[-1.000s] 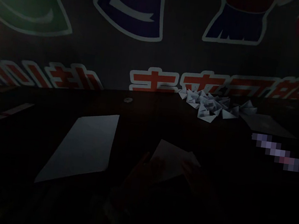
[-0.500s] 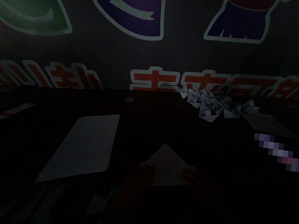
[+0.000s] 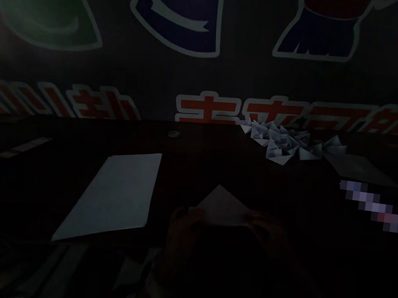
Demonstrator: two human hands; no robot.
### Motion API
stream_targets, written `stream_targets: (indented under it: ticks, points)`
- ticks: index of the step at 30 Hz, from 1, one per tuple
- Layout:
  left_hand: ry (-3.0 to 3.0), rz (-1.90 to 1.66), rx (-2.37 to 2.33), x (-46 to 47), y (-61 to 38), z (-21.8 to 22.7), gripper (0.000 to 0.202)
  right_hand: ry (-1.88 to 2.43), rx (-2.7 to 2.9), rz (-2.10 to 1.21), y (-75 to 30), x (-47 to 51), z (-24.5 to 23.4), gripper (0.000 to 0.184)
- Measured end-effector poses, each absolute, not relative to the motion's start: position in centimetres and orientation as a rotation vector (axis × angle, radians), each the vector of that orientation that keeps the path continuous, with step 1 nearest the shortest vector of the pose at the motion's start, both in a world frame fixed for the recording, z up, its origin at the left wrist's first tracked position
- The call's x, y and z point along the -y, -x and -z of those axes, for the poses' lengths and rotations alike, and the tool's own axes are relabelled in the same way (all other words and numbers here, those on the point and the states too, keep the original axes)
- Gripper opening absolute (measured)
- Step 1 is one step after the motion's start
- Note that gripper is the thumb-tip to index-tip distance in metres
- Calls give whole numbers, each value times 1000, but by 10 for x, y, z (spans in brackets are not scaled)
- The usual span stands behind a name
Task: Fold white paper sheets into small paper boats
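While dim light hid the fingers, a blank paper sheet [image 3: 119, 197] lay left of the folded paper triangle [image 3: 220, 208], light, limp, best taken by its edges; the left hand [image 3: 186, 230] and right hand [image 3: 268, 234] seemed half-closed on its lower corners, and paper boats [image 3: 280, 142] heaped beyond it, rightward.

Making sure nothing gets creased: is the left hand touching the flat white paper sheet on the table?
Apart. The head view shows dark table between the left hand and the flat white paper sheet.
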State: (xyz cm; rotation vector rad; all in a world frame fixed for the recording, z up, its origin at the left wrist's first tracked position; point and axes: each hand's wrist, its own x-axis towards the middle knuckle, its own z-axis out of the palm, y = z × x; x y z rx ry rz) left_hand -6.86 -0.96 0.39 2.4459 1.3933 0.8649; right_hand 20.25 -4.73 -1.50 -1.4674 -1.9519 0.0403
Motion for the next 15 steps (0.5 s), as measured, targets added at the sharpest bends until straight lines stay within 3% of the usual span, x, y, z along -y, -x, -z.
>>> stream_targets:
  ticks: [15]
  points:
    - [-2288,-954,-1608,14,56,-17,11,1783,1869,202,-189,37,6,33]
